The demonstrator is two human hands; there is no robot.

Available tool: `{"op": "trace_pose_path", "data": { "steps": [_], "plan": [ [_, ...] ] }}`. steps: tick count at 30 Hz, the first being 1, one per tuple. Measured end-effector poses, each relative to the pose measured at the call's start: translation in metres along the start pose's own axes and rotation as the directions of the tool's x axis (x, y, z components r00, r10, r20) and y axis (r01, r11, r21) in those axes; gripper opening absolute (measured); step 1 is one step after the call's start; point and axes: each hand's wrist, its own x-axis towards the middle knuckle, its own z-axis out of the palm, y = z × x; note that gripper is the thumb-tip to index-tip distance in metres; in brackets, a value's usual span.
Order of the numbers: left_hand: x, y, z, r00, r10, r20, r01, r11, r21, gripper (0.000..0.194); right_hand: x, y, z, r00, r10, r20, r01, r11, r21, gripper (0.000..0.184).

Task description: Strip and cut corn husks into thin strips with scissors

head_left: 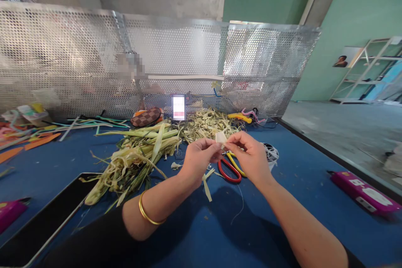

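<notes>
Between the fingertips of both hands is a small pale piece of corn husk [221, 137], held up over the blue table. My left hand [201, 158] pinches its left side, with a gold bangle on that wrist. From the right, my right hand [250, 155] pinches the same piece with thumb and forefinger. Beneath the hands lie scissors with red handles [230, 172] and a yellow-handled tool [236, 165], both partly hidden. A narrow strip of husk [207, 188] lies just below the left hand. To the left is a heap of green and dry corn husks [135, 163].
Behind my hands is a pile of shredded husk [210, 123], beside a lit phone [179, 107] and a checkered pouch [146, 117]. A perforated metal screen [176, 46] borders the blue table [201, 234]. A black tray [47, 213] lies left, a magenta packet [364, 190] right.
</notes>
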Motion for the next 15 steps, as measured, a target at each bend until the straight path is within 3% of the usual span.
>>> {"op": "trace_pose_path", "data": {
  "steps": [7, 15],
  "plan": [
    [-0.0010, 0.0037, -0.0019, 0.999, -0.050, 0.016, 0.050, 0.997, -0.051, 0.019, 0.0008, 0.0038, -0.0017, 0.995, -0.086, 0.044, 0.088, 0.995, -0.045, 0.006],
    [0.0015, -0.0011, -0.0006, 0.997, 0.069, -0.017, -0.069, 0.998, 0.010, 0.012, -0.0013, 0.0056, 0.0008, 0.999, -0.041, -0.022, 0.039, 0.995, -0.096, 0.010]
  ]
}}
